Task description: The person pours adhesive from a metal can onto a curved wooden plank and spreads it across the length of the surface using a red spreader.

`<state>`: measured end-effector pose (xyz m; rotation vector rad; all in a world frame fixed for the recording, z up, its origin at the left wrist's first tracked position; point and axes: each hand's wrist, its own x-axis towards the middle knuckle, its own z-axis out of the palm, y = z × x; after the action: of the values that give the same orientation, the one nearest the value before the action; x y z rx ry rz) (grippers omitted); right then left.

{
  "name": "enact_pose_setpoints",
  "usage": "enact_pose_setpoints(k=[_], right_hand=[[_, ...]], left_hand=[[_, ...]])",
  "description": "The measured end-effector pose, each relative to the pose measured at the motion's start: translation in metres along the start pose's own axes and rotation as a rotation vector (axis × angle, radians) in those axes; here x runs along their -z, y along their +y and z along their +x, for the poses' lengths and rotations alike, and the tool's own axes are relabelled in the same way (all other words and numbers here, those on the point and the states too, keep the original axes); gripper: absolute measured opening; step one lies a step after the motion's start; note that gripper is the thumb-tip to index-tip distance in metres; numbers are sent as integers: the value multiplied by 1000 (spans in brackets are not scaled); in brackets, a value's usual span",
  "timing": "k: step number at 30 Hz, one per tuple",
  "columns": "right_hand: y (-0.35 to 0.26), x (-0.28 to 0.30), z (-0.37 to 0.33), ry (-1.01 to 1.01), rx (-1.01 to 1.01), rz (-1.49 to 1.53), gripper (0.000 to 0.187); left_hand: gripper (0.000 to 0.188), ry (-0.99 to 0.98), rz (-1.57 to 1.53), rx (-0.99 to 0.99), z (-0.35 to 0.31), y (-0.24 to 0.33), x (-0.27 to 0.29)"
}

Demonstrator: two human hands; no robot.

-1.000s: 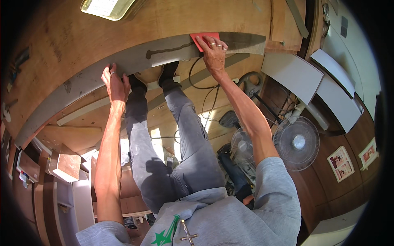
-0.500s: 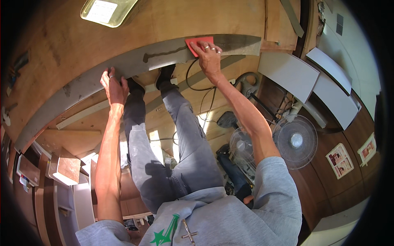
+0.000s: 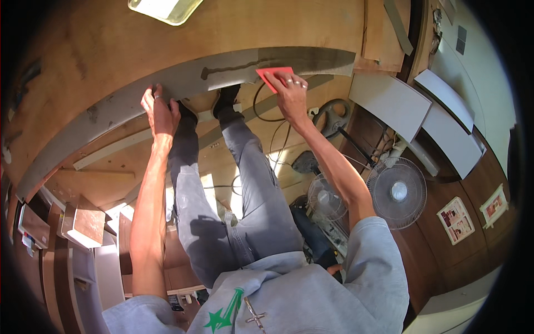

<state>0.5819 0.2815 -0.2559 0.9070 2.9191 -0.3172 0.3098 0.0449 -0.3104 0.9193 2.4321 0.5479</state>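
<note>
Clock read on my monitor, picture centre as hub, 12 at top.

Red card [image 3: 267, 74]: just past 12, over the lower edge of the grey strip [image 3: 183, 78]. Its longest visible edge runs close to 9–3; one corner points to 9, the left side slants down toward 5. The rest is under fingers, so I can't read its full axis, nor tell whether it touches the strip.

Right hand [image 3: 290, 96]: between 12 and 1, gripping the card, fingers toward 11. Left hand [image 3: 162, 111]: 10 o'clock, loosely open, fingers bent, tips on the strip's lower edge; I see nothing held.

Strip: along the near edge of the wooden table [image 3: 267, 25]. Long axis arcs from just short of 9 up to between 1 and 2, bowing to 12. Dark streak [image 3: 228, 69] follows it, blunt end toward 9, joining a darker patch [image 3: 320, 58] at the right end.

Yellowish container [image 3: 177, 20] at 11. Fan [image 3: 397, 192] between 3 and 4.
</note>
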Motion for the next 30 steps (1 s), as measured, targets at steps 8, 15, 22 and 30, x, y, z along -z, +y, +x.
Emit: enact_pose_setpoints(k=[8, 15, 22, 30], right_hand=[[-10, -34, 45, 106, -4, -7, 52], [-12, -42, 47, 126, -30, -29, 51], [-13, -44, 50, 118, -29, -45, 50], [-13, -44, 48, 88, -23, -48, 54]], left_hand=[[54, -29, 12, 10, 5, 0, 2], [54, -32, -8, 22, 3, 1, 2], [55, -26, -20, 28, 2, 4, 2], [55, -20, -18, 19, 1, 4, 3]])
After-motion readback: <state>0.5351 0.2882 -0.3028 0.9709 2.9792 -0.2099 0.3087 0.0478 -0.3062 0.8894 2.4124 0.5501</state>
